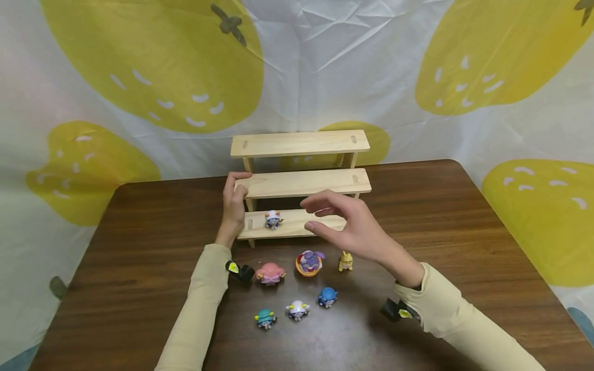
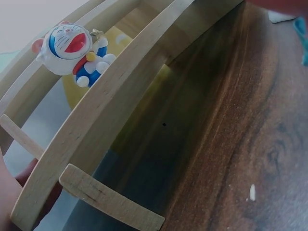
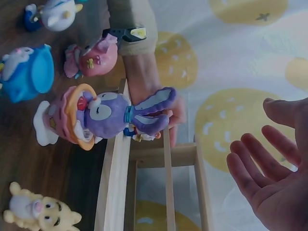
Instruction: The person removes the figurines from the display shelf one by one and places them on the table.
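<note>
A three-tier wooden display shelf stands at the back of the table. My left hand grips its left side, fingers at the end of the middle tier. On the lowest tier, toward the left, stands a small white-and-blue Doraemon-like figurine with its mouth open. Above the right part of that tier, my right hand hovers with fingers spread and loosely bent, holding nothing. Below it on the table are a purple long-eared rabbit figurine in an orange-rimmed cup and a yellow figurine with upright ears.
On the dark wooden table, a pink figurine sits near the left wrist. Closer to the front are a blue figurine, a white one and a teal-capped one. A white cloth with yellow fruit print hangs behind.
</note>
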A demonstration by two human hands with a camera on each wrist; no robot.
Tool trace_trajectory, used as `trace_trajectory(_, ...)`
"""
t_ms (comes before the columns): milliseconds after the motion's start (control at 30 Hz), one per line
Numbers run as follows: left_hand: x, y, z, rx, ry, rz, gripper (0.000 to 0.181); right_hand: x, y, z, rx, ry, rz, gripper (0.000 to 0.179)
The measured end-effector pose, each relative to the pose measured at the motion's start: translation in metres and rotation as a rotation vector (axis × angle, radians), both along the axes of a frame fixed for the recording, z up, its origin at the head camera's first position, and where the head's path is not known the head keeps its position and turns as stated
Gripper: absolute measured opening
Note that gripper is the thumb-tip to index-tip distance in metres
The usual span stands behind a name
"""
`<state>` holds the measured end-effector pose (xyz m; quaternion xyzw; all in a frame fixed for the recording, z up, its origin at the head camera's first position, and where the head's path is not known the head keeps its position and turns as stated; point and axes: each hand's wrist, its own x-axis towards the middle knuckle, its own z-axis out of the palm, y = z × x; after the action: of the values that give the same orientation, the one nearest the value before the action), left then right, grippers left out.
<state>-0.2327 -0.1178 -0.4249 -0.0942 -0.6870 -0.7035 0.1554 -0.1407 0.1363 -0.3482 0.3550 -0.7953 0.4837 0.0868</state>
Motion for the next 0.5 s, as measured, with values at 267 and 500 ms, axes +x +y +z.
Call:
trace_trajectory(267,0.0,0.003,0.0,0.011,0.0,-0.004,0.041,-0.021,-0.011,-0.004,0.061,-0.05,0.002,0.031)
trace_trajectory(500,-0.001,0.002,0.0,0.03,0.007,-0.011,0.042,-0.041,-0.018,-0.011,0.081,-0.072,0.01,0.03)
